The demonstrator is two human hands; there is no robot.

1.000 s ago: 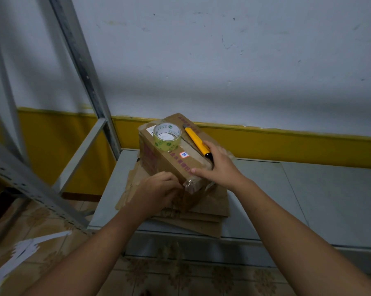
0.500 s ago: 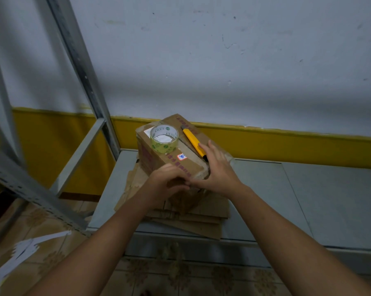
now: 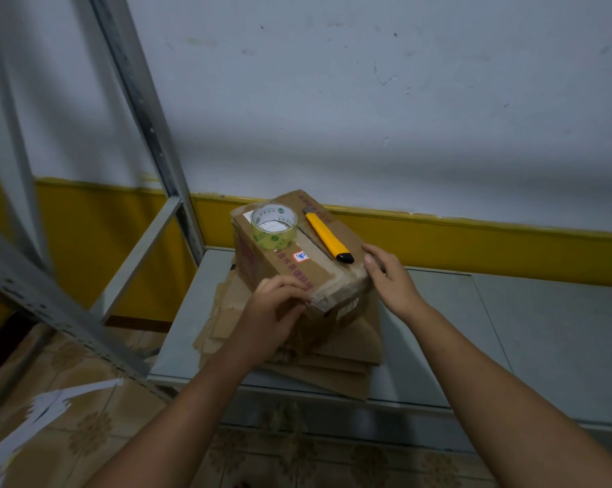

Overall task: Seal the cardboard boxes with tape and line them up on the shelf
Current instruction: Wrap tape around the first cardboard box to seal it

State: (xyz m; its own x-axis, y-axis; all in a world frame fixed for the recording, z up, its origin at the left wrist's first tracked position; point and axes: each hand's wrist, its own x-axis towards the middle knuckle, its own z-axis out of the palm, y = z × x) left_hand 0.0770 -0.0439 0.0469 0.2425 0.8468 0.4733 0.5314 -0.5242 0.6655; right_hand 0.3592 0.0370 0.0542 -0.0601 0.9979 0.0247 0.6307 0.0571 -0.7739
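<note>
The cardboard box [image 3: 278, 267] sits on a stack of flattened cardboard [image 3: 332, 368] on the grey shelf [image 3: 438, 311], carrying a tape roll [image 3: 273, 231] and a yellow knife [image 3: 327, 237]. The left grip [image 3: 276, 308] curls over the box's near taped edge; the right grip [image 3: 390, 280], fingers straight, touches its right side.
</note>
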